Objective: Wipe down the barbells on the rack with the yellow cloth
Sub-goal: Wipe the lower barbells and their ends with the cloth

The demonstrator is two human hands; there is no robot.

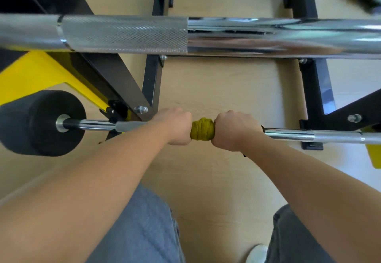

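Two hands, left hand [175, 125] and right hand [235, 130], are gripping the bunched mustard-yellow cloth [202, 129] wrapped mid-shaft round the thin chrome lower barbell [309, 136] (wiping seemingly midway; thick chrome upper barbell [247, 34] possibly remaining).

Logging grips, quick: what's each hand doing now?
Left hand: closed round the lower barbell, beside the yellow cloth.
Right hand: closed round it too, at the cloth's other end.

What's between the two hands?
The yellow cloth, wrapped round the bar, with the left hand and right hand gripping either side, in the head view.
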